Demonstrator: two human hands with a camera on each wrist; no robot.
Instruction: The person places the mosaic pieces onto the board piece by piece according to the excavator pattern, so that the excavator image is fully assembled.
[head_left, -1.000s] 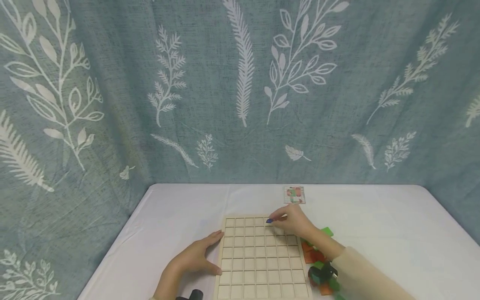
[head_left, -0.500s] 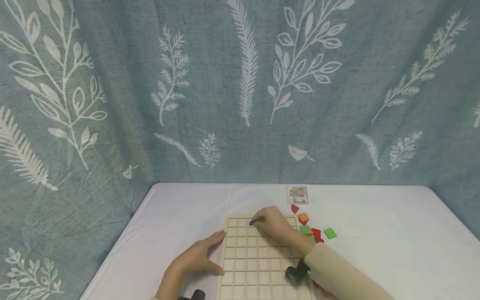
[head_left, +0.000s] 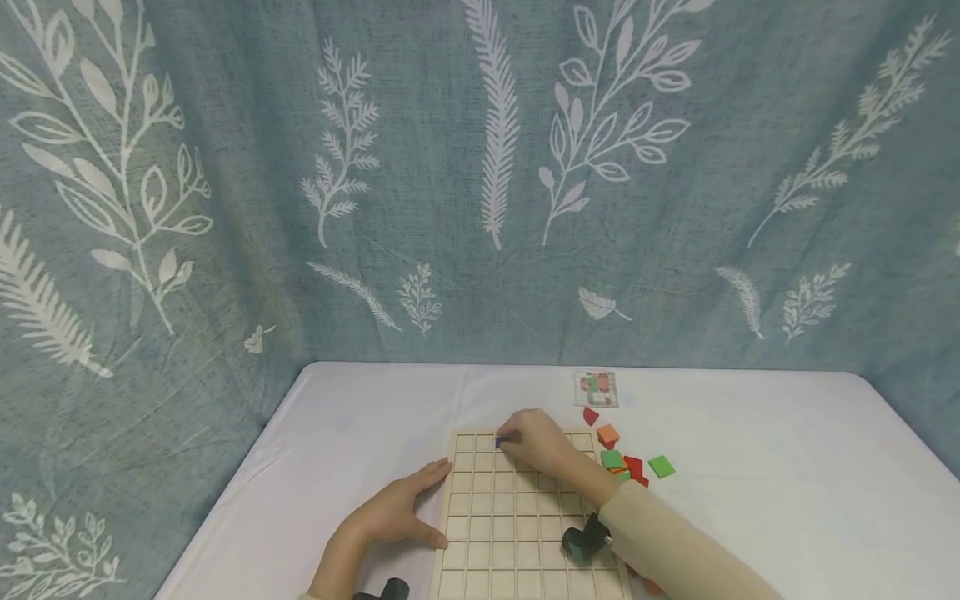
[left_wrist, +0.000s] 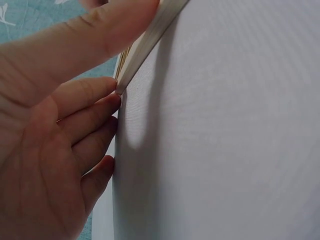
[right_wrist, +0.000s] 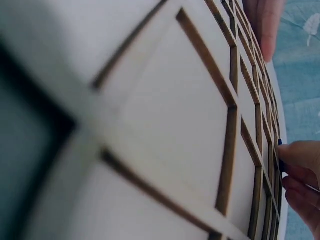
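A pale wooden board (head_left: 480,529) with a raised grid of square cells lies at the table's front middle. At its far row, my right hand (head_left: 542,442) pinches a small blue tile (head_left: 498,442) between thumb and fingers. The right wrist view catches the same blue tile (right_wrist: 281,150) at the grid's far edge, mostly covered by fingertips; whether it sits in a cell I cannot tell. My left hand (head_left: 390,512) spreads along the board's left side, with thumb and fingertips touching the edge. In the left wrist view its fingers (left_wrist: 85,120) are nearly straight.
Right of the board lie loose tiles: a red one (head_left: 591,416), an orange one (head_left: 608,434), green ones (head_left: 612,460) and a separate green square (head_left: 662,466). Some are partly hidden by the right sleeve (head_left: 675,537). A patterned card (head_left: 596,389) lies behind the board.
My right hand has carried the blue tile leftward along the far row, then slightly farther left and down to the board. The left hand stays at the board's edge.
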